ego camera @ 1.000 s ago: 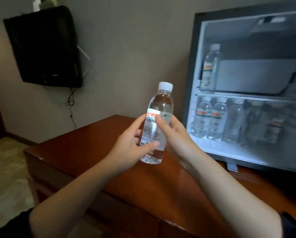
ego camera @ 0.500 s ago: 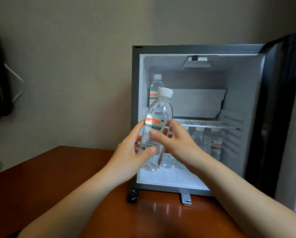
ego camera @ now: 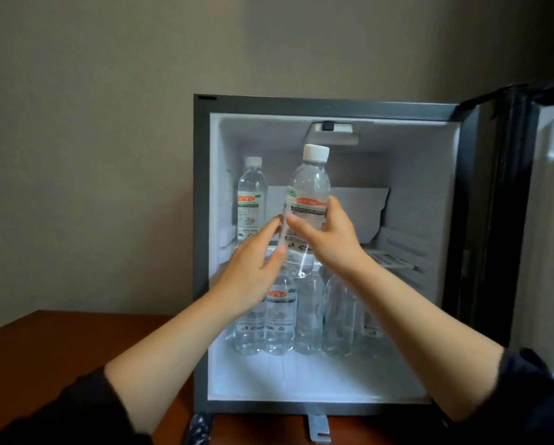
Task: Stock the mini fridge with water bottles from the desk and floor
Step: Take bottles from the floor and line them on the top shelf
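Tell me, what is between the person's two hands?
A capped water bottle, held by both the left hand and the right hand; the head view shows it.

The person wears a dark, near-black top with long sleeves. The left sleeve [ego camera: 76, 412] ends near the elbow, its edge soft and blurred. The right sleeve [ego camera: 535, 396] is bunched in loose folds at its cuff. From each cuff the forearm is bare down to the left grip [ego camera: 253, 271] and right grip [ego camera: 331, 240].
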The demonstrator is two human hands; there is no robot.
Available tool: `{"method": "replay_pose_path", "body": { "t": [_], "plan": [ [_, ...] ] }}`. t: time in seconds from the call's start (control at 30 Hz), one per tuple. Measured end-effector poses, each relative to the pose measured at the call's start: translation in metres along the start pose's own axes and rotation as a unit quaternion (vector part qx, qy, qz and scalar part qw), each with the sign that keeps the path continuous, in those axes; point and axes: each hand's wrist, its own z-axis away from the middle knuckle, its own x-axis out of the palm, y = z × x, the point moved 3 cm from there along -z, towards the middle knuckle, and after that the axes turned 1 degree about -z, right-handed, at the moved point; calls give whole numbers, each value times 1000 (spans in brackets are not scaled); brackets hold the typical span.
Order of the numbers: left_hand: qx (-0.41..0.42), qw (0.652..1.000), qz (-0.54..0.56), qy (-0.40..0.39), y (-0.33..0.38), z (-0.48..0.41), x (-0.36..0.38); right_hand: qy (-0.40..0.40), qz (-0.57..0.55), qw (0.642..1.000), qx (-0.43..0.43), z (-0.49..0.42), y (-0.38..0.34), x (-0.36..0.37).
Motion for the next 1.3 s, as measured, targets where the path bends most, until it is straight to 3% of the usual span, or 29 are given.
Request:
{"method": "replay_pose_path", "body": {
  "t": [0.23,0.37,0.53,0.7,1.03,1.3],
  "plan": [
    [-24,979,-201,-36,-45,-10,25,6,73,997,21,-39,23,0],
    [28,946,-322,9,-57,3,35,-8,44,998,53,-53,34,9],
    [35,943,-324,69,-61,5,46,-17,-37,995,90,-61,53,30],
    [46,945,-317,59,-65,5,45,-31,-69,993,92,-67,63,46],
    [59,944,-319,60,-62,6,44,-26,-41,996,76,-72,64,67],
    [31,951,-308,7,-57,6,38,-136,22,980,146,-56,62,61]
  ]
}}
